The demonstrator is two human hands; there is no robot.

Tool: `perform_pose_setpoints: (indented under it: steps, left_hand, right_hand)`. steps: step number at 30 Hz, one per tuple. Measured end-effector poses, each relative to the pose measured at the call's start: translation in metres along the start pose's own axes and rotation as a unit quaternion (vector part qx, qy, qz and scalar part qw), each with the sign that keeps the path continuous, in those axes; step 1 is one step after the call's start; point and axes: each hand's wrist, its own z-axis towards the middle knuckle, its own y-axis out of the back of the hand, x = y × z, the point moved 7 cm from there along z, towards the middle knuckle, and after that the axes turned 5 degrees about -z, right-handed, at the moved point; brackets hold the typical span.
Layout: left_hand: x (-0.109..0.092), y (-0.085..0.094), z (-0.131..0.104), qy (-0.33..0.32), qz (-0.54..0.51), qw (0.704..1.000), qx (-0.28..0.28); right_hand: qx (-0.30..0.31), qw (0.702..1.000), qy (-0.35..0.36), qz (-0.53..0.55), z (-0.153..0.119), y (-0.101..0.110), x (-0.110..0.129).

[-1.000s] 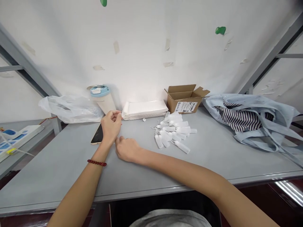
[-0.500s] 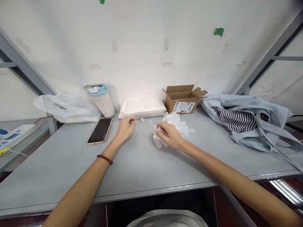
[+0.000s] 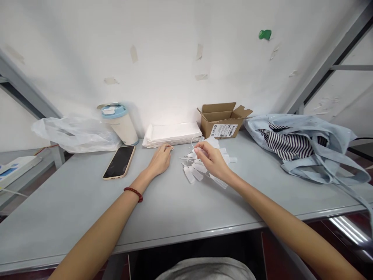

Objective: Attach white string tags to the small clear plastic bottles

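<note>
My right hand (image 3: 212, 160) is closed in a pinch over a pile of translucent plastic pieces (image 3: 196, 171); a thin clear curved strand sticks up from its fingertips. My left hand (image 3: 161, 158) rests on the grey table just in front of a stack of white envelopes (image 3: 175, 134). Its fingers are pressed together at a small white round piece (image 3: 171, 147), mostly hidden by the fingertips. Several of the plastic pieces are flat with thin tails and lie fanned out left of and below my right hand.
An open cardboard box (image 3: 223, 120) stands behind the pile. Left are a phone (image 3: 119, 162), a cream cup with a blue lid (image 3: 124, 126) and a plastic bag (image 3: 75, 136). A light blue bag (image 3: 294, 140) lies right on the table (image 3: 175, 206).
My left hand has moved right and onto the small white round piece. My right hand has lifted a thin clear strand, and more pieces show spread beneath it. The view has shifted slightly.
</note>
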Motion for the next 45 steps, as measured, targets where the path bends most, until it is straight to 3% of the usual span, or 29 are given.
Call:
perform_pose_setpoints:
  steps: [11,17,25,30,33,36,37,39,41,43,45]
  left_hand:
    - [0.005,-0.004,0.003,-0.020,-0.007,1.000,0.022]
    - [0.008,0.000,0.002,0.002,-0.028,1.000,0.000]
    - [0.000,0.002,0.005,0.002,-0.077,0.997,0.017]
    - [0.000,0.012,0.005,0.056,-0.122,0.991,0.007]
    - [-0.005,0.023,0.002,0.106,-0.159,0.982,-0.006]
    - [-0.023,0.035,-0.003,0.150,-0.223,0.963,-0.009]
    - [-0.032,0.037,-0.005,0.163,-0.269,0.949,-0.004]
    - [-0.051,0.034,-0.011,0.216,-0.512,0.832,0.000]
    - [-0.070,0.033,-0.014,0.234,-0.638,0.733,-0.021]
    - [-0.085,0.031,-0.016,0.230,-0.694,0.681,-0.037]
    - [-0.093,0.026,-0.018,0.226,-0.720,0.655,-0.043]
  right_hand:
    - [0.005,0.999,0.019,-0.042,-0.005,-0.013,0.005]
    - [0.002,0.999,0.011,-0.039,-0.005,-0.015,0.004]
    - [0.025,0.999,0.014,-0.039,-0.007,-0.020,0.006]
    - [0.038,0.993,-0.040,0.106,-0.006,-0.021,-0.001]
    - [0.082,0.959,-0.101,0.252,-0.007,-0.025,-0.005]
    - [0.125,0.921,-0.148,0.339,-0.009,-0.029,-0.005]
    - [0.139,0.908,-0.161,0.360,-0.011,-0.030,-0.005]
    - [0.171,0.880,-0.192,0.399,-0.014,-0.035,-0.006]
    - [0.208,0.847,-0.220,0.438,-0.017,-0.043,-0.006]
    - [0.244,0.818,-0.234,0.465,-0.020,-0.051,-0.004]
    - [0.270,0.799,-0.240,0.480,-0.022,-0.058,-0.002]
